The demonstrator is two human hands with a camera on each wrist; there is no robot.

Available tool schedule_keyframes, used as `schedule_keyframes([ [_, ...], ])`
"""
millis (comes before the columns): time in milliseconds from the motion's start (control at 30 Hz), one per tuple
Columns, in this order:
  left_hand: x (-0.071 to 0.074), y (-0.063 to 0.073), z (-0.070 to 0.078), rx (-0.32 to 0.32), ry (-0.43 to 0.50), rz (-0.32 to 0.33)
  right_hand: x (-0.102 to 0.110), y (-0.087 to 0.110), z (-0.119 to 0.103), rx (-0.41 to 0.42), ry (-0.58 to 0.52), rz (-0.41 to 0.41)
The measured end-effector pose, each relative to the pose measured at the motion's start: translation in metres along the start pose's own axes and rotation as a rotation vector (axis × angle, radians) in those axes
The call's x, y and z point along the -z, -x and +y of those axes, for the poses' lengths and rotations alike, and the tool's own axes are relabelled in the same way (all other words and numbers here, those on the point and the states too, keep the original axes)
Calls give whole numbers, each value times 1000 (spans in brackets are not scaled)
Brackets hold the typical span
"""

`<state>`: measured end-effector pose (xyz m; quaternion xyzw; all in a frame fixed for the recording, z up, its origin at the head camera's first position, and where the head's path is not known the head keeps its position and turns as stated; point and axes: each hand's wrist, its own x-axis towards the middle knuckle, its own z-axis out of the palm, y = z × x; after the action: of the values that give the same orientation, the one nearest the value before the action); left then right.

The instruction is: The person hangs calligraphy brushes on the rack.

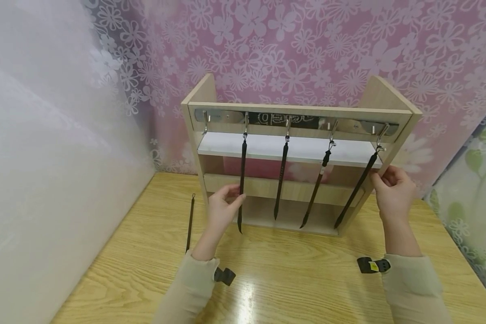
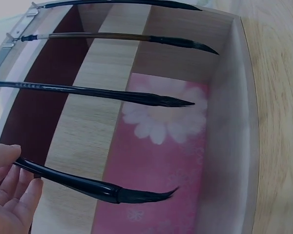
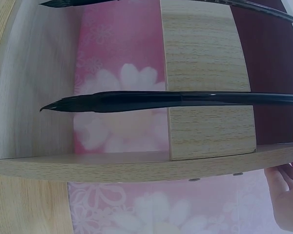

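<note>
A small wooden shelf (image 1: 263,184) has a metal hook rail (image 1: 222,116) across its top front. Several dark calligraphy brushes hang tip-down from the hooks. The leftmost calligraphy brush (image 1: 243,164) is pinched between the thumb and fingers of my left hand (image 1: 222,206), its bristle tip (image 2: 144,196) curving free below. My right hand (image 1: 394,191) grips the shelf's right side panel (image 3: 210,168) at its front edge, thumb on one side and fingers outside. Close by hangs the rightmost calligraphy brush (image 1: 357,189), untouched. Between them hang a black brush (image 1: 281,180) and a brown-handled brush (image 1: 317,186).
Another thin brush (image 1: 190,220) lies on the wooden table (image 1: 291,274), left of the shelf. The far-left hook (image 1: 205,122) carries no brush. A pale wall (image 1: 65,157) borders the table on the left, and a pink flowered wall (image 1: 291,54) stands behind.
</note>
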<state>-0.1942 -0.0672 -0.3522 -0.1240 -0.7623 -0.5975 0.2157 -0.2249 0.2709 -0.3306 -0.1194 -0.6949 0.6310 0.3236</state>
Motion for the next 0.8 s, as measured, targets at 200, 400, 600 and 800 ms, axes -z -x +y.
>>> schedule_keyframes([
  [200,-6,-7,-10,19,77,0,0,1,0,10,-19,1],
  [400,-10,-13,-16,-10,85,27,0,1,0,1,-67,2],
  [600,-13,-15,-20,-43,94,48,0,0,1,4,-59,0],
  [800,-15,-18,-26,-42,114,57,-1,-1,2,20,-42,-5],
])
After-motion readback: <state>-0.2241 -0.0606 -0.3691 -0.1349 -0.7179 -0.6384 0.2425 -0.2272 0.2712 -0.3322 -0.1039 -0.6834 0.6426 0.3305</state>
